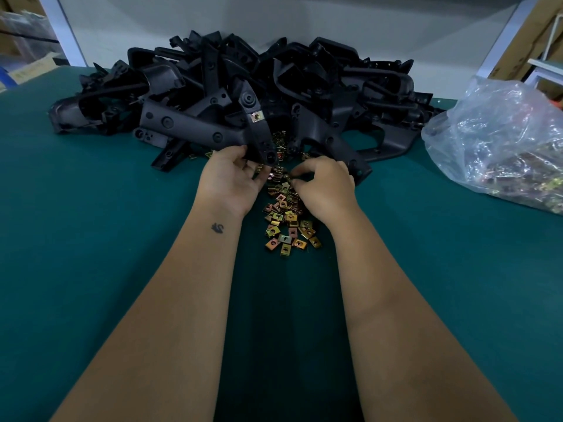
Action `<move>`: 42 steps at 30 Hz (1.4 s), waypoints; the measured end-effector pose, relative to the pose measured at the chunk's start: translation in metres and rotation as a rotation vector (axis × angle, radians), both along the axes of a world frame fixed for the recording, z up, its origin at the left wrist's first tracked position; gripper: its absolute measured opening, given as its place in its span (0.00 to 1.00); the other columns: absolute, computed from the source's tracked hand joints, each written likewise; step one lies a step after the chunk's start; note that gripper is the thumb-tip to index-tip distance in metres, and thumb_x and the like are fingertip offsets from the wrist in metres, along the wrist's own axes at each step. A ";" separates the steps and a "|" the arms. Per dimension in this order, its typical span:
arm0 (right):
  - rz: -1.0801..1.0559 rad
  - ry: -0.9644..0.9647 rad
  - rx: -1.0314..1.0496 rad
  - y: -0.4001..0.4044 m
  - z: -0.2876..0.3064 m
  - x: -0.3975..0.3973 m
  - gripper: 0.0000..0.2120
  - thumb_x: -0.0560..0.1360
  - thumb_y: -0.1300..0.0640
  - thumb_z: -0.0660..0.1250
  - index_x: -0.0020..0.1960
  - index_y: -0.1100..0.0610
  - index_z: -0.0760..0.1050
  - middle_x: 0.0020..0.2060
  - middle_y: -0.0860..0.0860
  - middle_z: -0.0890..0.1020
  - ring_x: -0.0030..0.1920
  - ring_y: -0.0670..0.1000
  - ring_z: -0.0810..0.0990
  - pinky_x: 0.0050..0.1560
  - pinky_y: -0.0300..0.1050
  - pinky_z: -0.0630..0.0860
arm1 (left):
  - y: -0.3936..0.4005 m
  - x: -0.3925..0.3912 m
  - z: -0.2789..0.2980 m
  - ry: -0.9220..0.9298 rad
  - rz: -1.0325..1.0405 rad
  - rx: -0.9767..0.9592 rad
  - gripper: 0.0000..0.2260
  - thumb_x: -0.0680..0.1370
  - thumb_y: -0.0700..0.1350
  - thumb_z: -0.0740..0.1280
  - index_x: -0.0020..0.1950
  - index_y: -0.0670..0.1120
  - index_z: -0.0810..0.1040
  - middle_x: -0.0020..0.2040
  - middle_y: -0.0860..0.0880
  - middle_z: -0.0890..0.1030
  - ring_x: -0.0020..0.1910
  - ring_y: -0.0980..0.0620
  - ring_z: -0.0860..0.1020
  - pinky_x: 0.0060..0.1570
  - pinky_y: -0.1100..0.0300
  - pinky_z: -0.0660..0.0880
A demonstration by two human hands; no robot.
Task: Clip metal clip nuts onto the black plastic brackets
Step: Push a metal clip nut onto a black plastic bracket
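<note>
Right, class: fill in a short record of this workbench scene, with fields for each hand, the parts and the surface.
left hand: grips held bracket, one clip nut already on it
right hand: fingers curled among loose clip nuts, picking
bracket pile: heaped behind the hands
plastic bag: at right, more nuts inside
surface: green mat

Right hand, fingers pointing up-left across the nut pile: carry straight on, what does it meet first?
Probably the bracket held by the left hand, near its lower end. The right hand is already over the loose clip nuts; depth is uncertain.
</note>
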State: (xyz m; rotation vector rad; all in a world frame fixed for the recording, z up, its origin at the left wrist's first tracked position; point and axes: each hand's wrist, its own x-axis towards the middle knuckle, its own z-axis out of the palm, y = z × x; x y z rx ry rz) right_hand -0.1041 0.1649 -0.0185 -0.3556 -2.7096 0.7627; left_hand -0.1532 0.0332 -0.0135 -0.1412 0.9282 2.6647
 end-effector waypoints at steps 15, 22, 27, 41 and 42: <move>-0.074 0.297 -0.448 -0.004 0.006 0.004 0.13 0.76 0.64 0.63 0.50 0.50 0.82 0.49 0.46 0.81 0.51 0.45 0.79 0.51 0.34 0.75 | 0.000 -0.001 0.000 -0.004 0.004 0.002 0.08 0.82 0.35 0.56 0.59 0.42 0.69 0.47 0.46 0.80 0.44 0.50 0.78 0.44 0.53 0.76; 0.030 0.151 0.068 -0.012 0.002 0.000 0.13 0.76 0.50 0.65 0.58 0.50 0.82 0.56 0.47 0.77 0.61 0.53 0.66 0.55 0.43 0.58 | -0.002 -0.001 0.000 0.018 0.033 0.011 0.08 0.82 0.36 0.56 0.58 0.41 0.72 0.50 0.45 0.80 0.48 0.49 0.78 0.50 0.54 0.77; 0.099 0.016 0.143 -0.018 -0.002 -0.003 0.18 0.75 0.47 0.65 0.63 0.48 0.78 0.59 0.48 0.76 0.64 0.54 0.64 0.56 0.46 0.55 | -0.002 -0.001 0.001 -0.002 0.052 0.022 0.07 0.82 0.35 0.56 0.52 0.41 0.73 0.48 0.45 0.78 0.45 0.48 0.75 0.51 0.54 0.76; -0.126 0.254 -0.218 -0.012 0.005 0.004 0.07 0.78 0.58 0.67 0.55 0.52 0.78 0.48 0.46 0.80 0.54 0.50 0.76 0.58 0.51 0.74 | -0.005 0.000 0.002 -0.025 0.057 0.046 0.07 0.83 0.35 0.56 0.55 0.41 0.72 0.47 0.46 0.80 0.46 0.50 0.78 0.50 0.54 0.76; -0.149 0.258 -0.137 -0.011 0.006 0.004 0.09 0.78 0.57 0.66 0.58 0.52 0.79 0.53 0.49 0.80 0.59 0.53 0.73 0.61 0.53 0.72 | -0.006 -0.001 0.002 -0.027 0.064 0.056 0.07 0.83 0.35 0.56 0.55 0.42 0.71 0.47 0.46 0.80 0.46 0.51 0.78 0.51 0.54 0.76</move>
